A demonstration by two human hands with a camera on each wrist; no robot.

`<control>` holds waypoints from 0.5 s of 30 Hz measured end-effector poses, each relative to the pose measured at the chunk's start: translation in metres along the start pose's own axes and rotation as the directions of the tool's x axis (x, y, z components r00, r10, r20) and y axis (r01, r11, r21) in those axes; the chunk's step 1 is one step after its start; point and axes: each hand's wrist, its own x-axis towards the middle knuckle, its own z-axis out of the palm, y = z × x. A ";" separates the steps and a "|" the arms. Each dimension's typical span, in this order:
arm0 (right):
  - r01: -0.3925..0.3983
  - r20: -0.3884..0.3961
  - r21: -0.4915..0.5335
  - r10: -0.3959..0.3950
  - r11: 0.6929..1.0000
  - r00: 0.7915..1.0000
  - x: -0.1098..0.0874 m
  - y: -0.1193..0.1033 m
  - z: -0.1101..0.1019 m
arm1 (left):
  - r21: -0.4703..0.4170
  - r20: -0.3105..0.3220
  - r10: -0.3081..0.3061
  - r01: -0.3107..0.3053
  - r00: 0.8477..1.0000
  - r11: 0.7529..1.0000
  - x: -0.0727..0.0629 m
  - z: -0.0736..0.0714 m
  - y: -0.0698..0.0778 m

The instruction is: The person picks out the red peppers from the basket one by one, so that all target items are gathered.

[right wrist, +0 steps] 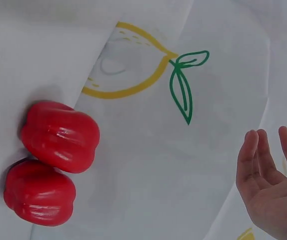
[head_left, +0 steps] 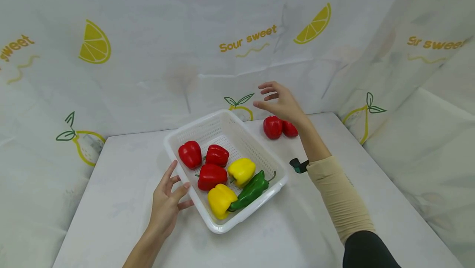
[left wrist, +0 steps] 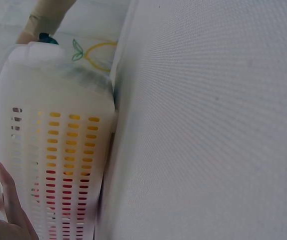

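A white plastic basket [head_left: 256,146] holds three red bell peppers [head_left: 190,154], two yellow bell peppers [head_left: 242,172] and a long green pepper [head_left: 252,191]. My left hand [head_left: 167,204] holds the basket's left rim, thumb over the edge and fingers against the outside. In the left wrist view, those fingers [left wrist: 13,200] lie along the slotted wall. My right hand [head_left: 280,101] is raised beyond the basket's far right side, fingers loosely bent with nothing in them. Below it, two more red bell peppers [head_left: 272,128] sit side by side on the table.
The white table [head_left: 122,185] meets a hanging white sheet [head_left: 148,86] printed with lemons at its back edge. More of that sheet [head_left: 426,136] hangs along the right side. A dark strap [head_left: 298,165] shows at my right wrist.
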 end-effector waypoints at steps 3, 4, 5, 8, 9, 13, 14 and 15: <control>0.035 0.022 0.007 -0.035 0.999 0.999 0.000 -0.009 0.007 | -0.002 0.003 -0.001 0.001 1.000 1.000 0.001 0.000 0.000; 0.043 0.032 0.010 -0.044 0.999 0.999 0.000 -0.011 0.010 | -0.002 0.004 -0.001 0.001 1.000 1.000 0.001 0.000 0.000; 0.055 0.042 0.015 -0.056 0.998 0.998 0.000 -0.013 0.012 | -0.001 0.005 -0.001 0.001 1.000 1.000 0.001 -0.001 -0.001; 0.091 0.082 0.019 -0.092 0.996 0.992 0.001 -0.020 0.020 | 0.001 0.003 -0.003 0.003 1.000 1.000 0.001 -0.001 -0.001; 0.103 0.100 0.021 -0.104 0.994 0.990 0.001 -0.022 0.023 | 0.001 0.002 -0.004 0.004 1.000 1.000 0.001 -0.001 -0.001; 0.142 0.188 0.018 -0.143 0.990 0.972 0.004 -0.030 0.033 | 0.000 -0.004 -0.005 0.005 1.000 1.000 0.000 0.000 -0.001; 0.148 0.213 0.017 -0.148 0.989 0.966 0.005 -0.032 0.036 | -0.001 -0.005 -0.005 0.005 1.000 1.000 0.000 0.000 0.000; 0.150 0.237 0.015 -0.149 0.989 0.960 0.005 -0.033 0.039 | 0.000 -0.006 -0.005 0.005 1.000 1.000 0.000 0.000 0.000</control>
